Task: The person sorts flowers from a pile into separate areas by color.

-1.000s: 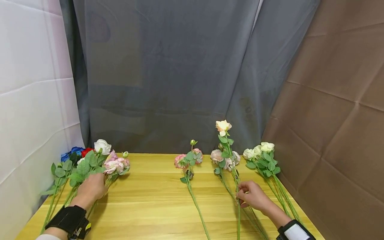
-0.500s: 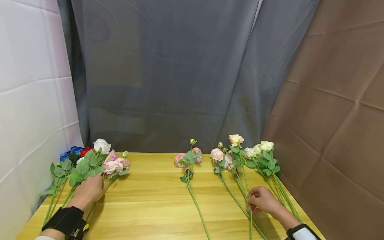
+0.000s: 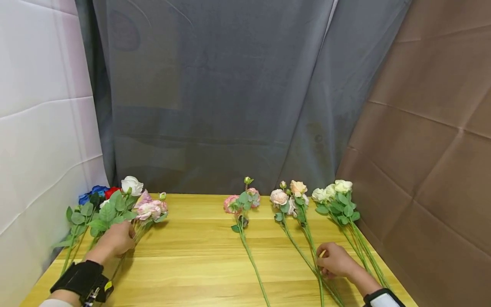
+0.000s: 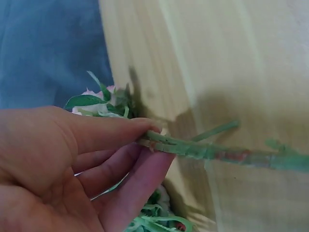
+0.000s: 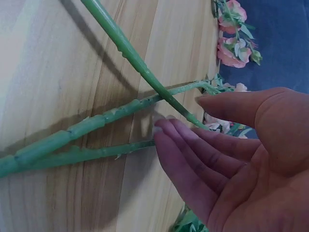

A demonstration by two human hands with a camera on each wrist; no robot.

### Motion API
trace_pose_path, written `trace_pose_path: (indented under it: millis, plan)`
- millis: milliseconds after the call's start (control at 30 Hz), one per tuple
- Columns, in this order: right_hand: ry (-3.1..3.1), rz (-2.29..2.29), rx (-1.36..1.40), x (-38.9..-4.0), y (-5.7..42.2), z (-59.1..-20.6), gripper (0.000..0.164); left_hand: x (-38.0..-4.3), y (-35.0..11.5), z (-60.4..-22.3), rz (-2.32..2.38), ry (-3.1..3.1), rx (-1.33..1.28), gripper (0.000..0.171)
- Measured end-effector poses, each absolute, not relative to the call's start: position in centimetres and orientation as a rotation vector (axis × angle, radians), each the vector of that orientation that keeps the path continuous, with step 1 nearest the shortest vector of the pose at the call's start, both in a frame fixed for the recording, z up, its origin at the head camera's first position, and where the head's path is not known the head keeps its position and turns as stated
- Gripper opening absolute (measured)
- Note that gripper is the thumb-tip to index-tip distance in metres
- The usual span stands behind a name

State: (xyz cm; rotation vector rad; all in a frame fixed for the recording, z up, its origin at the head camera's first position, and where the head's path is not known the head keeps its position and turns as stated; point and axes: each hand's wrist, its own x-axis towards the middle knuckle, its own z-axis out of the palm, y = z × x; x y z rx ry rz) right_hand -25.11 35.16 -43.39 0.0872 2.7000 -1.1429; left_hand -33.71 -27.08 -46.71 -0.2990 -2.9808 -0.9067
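Note:
In the head view my left hand [image 3: 116, 238] is at the left bunch, below a white rose [image 3: 132, 185] and a pink flower [image 3: 149, 209]. The left wrist view shows its thumb and fingers pinching a forked green flower stem [image 4: 207, 151]. At right, my right hand [image 3: 335, 261] is beside the stems of a peach rose [image 3: 298, 188] and pale pink flowers [image 3: 278, 197]. Its thumb and loosely bent fingers stand apart about a green stem [image 5: 128, 50] in the right wrist view, without gripping it. Two more stems [image 5: 72, 135] lie on the wood below.
Blue flowers [image 3: 96, 192] and a red flower [image 3: 111, 192] lie at the far left of the wooden table [image 3: 192, 256]. A pink flower stem [image 3: 251, 260] lies mid-table. White roses [image 3: 342, 186] lie at right. Grey, white and brown cloths surround the table.
The peach rose has come down and right onto the pale pink flowers. My right hand has moved right and nearer to me, and has loosened around the stem. The left hand has barely moved.

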Motion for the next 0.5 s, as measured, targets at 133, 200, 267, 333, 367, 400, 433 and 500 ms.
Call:
trace_pose_path:
  millis: [133,200,267,333,367,400,433,500]
  plan:
    - [2.731,-1.135,0.124,-25.1,34.9,-43.4,0.029,-33.4,-27.5,-46.2,-1.027,-2.905,-0.339,0.042]
    - [2.759,-1.117,0.145,-25.2,34.9,-43.4,0.031,-33.4,-27.5,-45.9,-1.018,-2.885,-0.352,0.041]
    - [2.791,-1.093,0.162,-25.3,34.9,-43.3,0.032,-33.3,-27.4,-45.4,-1.004,-2.869,-0.363,0.041]
    - [2.838,-1.05,0.17,-25.5,35.0,-43.1,0.033,-33.3,-27.0,-44.9,-0.984,-2.856,-0.36,0.04]
    - [2.858,-1.029,0.174,-25.6,35.0,-43.0,0.034,-33.3,-26.8,-44.7,-0.992,-2.854,-0.352,0.04]
    - [2.873,-1.013,0.176,-25.6,34.9,-42.9,0.034,-33.2,-26.5,-44.4,-1.0,-2.844,-0.347,0.038]
    - [2.891,-0.999,0.179,-25.7,34.8,-42.7,0.035,-33.2,-26.3,-44.1,-1.016,-2.84,-0.341,0.037]
    - [2.922,-0.964,0.18,-25.8,34.5,-42.3,0.036,-33.0,-25.7,-43.6,-1.072,-2.84,-0.322,0.034]
